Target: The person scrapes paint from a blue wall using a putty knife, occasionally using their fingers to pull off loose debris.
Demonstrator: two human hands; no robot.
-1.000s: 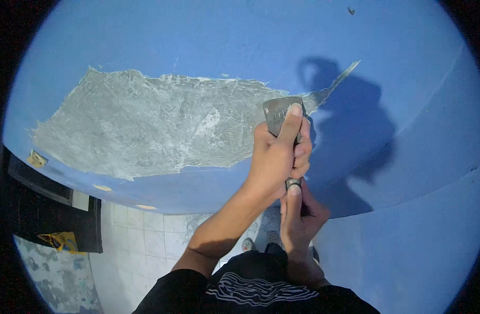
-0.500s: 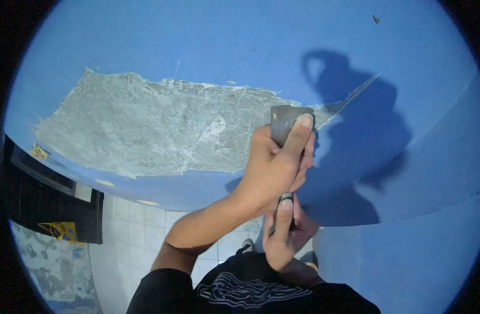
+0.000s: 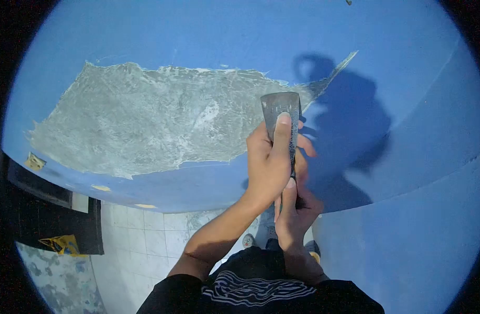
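Observation:
A wide-bladed scraper is held up in front of a blue wall, its dark blade pointing away from me. My left hand grips the blade, with the thumb flat on its face and some fingertips showing past the right side. Just below, my right hand is closed around the handle, which is mostly hidden. Left of the blade spreads a rough grey bare patch with ragged edges, narrowing to a thin streak at upper right. I cannot tell whether the blade touches the wall.
My shadow falls on the wall to the right. Below are white floor tiles and my shoes. At lower left are a dark piece of furniture, a yellow wrapper and a mottled surface.
Both hands and the scraper have shifted slightly left in view. More of the blade shows above my left thumb, and my left fingers have loosened outward. My right hand sits nearer the left.

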